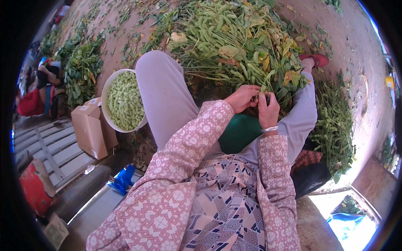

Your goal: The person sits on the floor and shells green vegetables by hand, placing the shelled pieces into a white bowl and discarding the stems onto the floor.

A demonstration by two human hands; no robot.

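A large heap of cut soybean plants point(216, 40) with green pods and yellowing leaves lies before me. At its near edge my two hands are close together. My left hand point(243, 98) has its fingers closed on a green pod or stem; the fingers partly hide which. My right hand point(268, 108), with a metal bracelet at the wrist, pinches the same green bit point(263, 89), and something small and dark shows at its thumb. Below the hands a green cloth or bag point(240, 133) lies between my legs. A white bucket point(105, 108) full of shelled green beans point(125, 100) stands beside my left knee.
A cardboard box point(86, 131) stands by the bucket, next to a slatted pallet point(50, 150). More bean plants lie at the left point(83, 69) and right point(334, 125). A person in red and dark clothing point(47, 75) sits at far left. Loose leaves litter the dirt floor point(116, 18).
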